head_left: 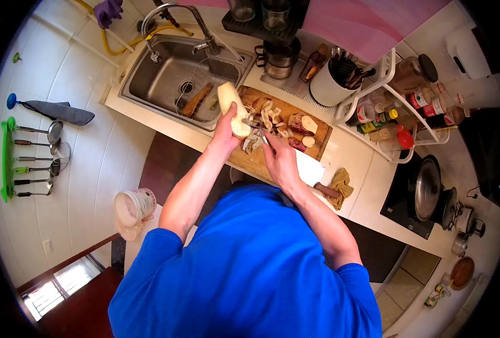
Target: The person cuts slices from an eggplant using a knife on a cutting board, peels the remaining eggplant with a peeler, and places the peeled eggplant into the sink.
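My left hand (225,130) is closed round a long, pale, peeled sweet potato (228,97), which it holds tilted over the left end of the wooden cutting board (323,133). My right hand (282,162) grips the dark handle of a peeler (267,141); its metal head is against or very near the lower part of the sweet potato. Curled peelings (271,114) lie heaped on the board below. Purple-skinned sweet potato pieces (302,123) with pale cut faces rest at the board's right side. A cleaver (310,167) lies beside my right hand.
Left of the board is a steel sink (165,61) with a brown-skinned root (198,100) in it. A folded cloth (341,186) lies by the cleaver handle. To the right stand a utensil holder (327,87), a white bottle rack (393,62) and a cooktop with a lidded pan (428,187).
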